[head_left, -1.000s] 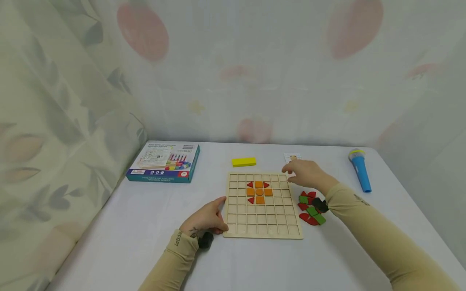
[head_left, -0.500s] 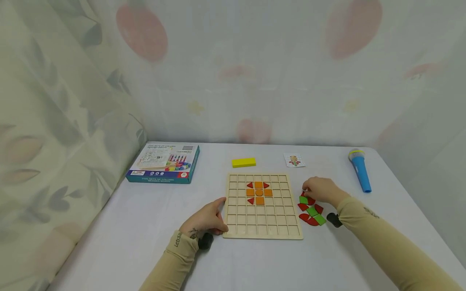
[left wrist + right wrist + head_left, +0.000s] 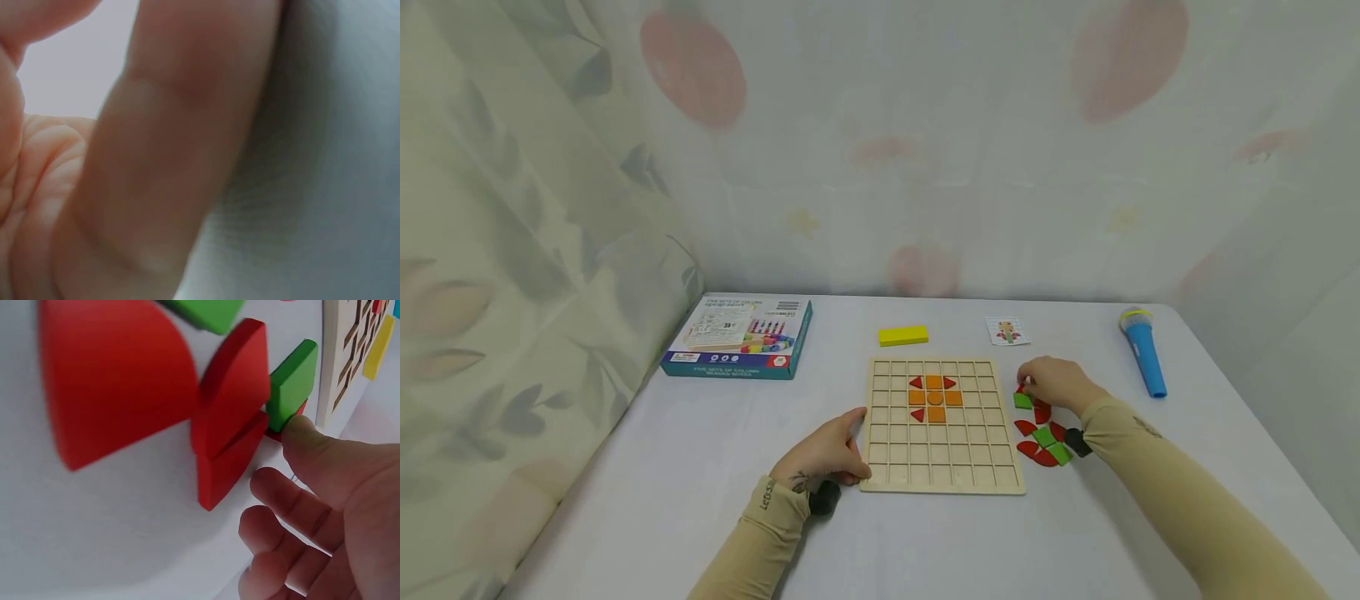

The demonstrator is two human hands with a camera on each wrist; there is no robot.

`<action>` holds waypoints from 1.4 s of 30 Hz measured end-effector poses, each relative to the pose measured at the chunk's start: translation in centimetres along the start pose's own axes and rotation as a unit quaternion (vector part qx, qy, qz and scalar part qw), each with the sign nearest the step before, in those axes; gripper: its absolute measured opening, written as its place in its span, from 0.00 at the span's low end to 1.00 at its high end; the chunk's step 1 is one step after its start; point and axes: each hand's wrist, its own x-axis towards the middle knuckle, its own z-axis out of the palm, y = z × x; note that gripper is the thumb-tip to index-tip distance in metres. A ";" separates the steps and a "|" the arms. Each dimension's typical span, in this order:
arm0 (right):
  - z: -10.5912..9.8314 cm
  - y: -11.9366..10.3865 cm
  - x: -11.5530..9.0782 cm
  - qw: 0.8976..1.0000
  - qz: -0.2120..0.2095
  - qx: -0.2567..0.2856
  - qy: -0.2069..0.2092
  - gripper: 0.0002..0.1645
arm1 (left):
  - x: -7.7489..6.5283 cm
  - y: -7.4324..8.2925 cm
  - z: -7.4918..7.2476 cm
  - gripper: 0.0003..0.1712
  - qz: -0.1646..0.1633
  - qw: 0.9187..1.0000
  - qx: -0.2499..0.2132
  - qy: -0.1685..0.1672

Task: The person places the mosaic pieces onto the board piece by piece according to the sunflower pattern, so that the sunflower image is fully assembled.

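A light wooden grid board lies on the white table. Orange squares, an orange disc and red triangles sit in its upper cells. My left hand rests at the board's left edge, index finger and thumb spread apart along it. The left wrist view shows only blurred fingers close up. Right of the board, my right hand pinches a small red triangle, partly hidden by the thumb and a green square tile. Red curved tiles and more green tiles lie loose below that hand.
A yellow block and a small pattern card lie behind the board. A blue toy microphone stays at the far right. At the back left is a flat boxed set.
My right hand has moved from above the board's top right corner down to the loose tiles, then slightly left. The upper green tile shifted a little left. My left hand stayed put.
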 end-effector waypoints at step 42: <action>-0.9 -6.1 1.1 0.965 -0.070 0.252 0.034 0.08 | 0.0 0.0 0.2 0.62 -0.003 1.000 -0.003 0.003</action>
